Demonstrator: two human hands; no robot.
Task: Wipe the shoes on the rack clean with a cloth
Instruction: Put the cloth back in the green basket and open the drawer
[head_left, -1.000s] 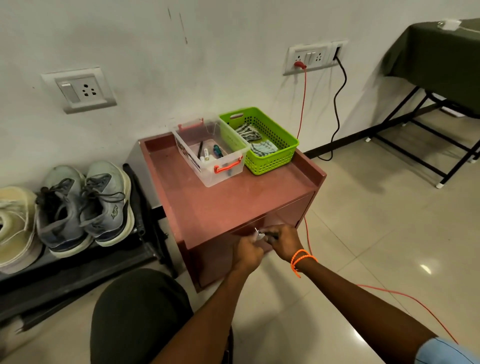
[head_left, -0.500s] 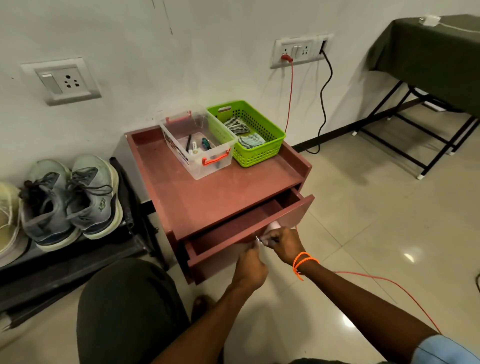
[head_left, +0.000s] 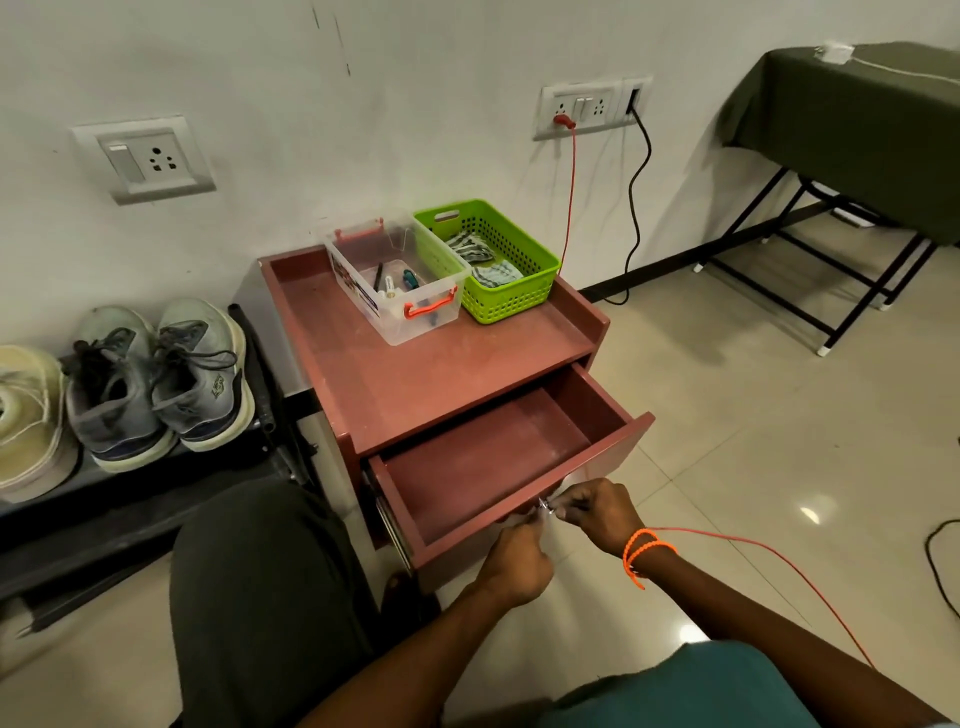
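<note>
The grey shoes (head_left: 156, 384) sit side by side on the low black rack (head_left: 130, 499) against the wall, with a cream shoe (head_left: 28, 415) just beside them at the left edge; none is being touched, and no cloth is in either hand, so by the look of it the wiping has not begun. Well apart from the rack, the left hand (head_left: 519, 564) and right hand (head_left: 597, 517) meet at the front edge of a pulled-out drawer (head_left: 498, 457) in a red-brown cabinet (head_left: 395, 374), fingers curled and pinching a small shiny handle (head_left: 545, 506). The part of the drawer in view holds nothing. Folded striped cloths (head_left: 483, 260) lie in a green basket (head_left: 519, 296) on the cabinet top, touching a clear box (head_left: 400, 291) of small tools; those are probably the nearest wiping material. What is left, then, is nearly everything: fetch a cloth, turn to the rack, clean each shoe. The open drawer juts out over the floor in front of the person's dark-clad knee (head_left: 260, 597), which lies between the hands and the rack. An orange cord (head_left: 571, 192) runs from a wall socket (head_left: 582, 109) down behind the cabinet, and a black cord (head_left: 639, 208) hangs next to it. A table under green fabric (head_left: 857, 130) stands at the far right.
</note>
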